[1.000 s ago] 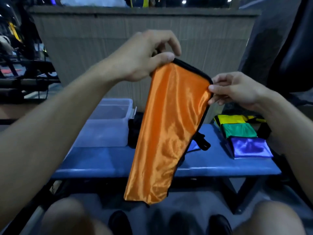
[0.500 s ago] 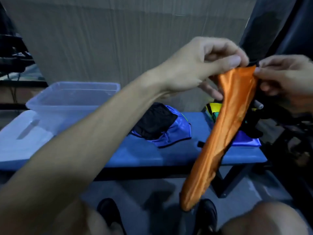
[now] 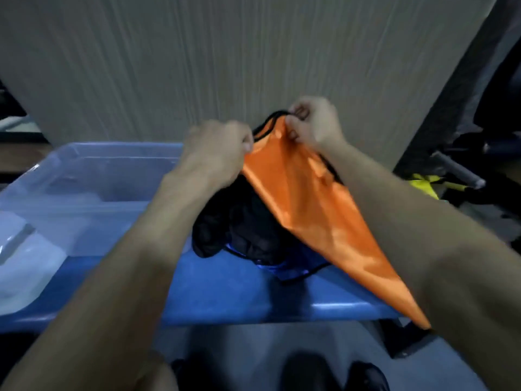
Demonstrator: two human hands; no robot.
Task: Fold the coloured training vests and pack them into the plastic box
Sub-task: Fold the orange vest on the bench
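Ribbed beige panel behind blue bench (image 3: 239, 294). Orange vest (image 3: 307, 210) held above bench, long axis running from upper end at hands down toward near right edge. Fabric glossy satin, black edging. Left hand (image 3: 217, 153) and right hand (image 3: 313, 122) both pinch upper end. Translucent plastic box (image 3: 93, 176) on bench, left of vest. No legible writing.
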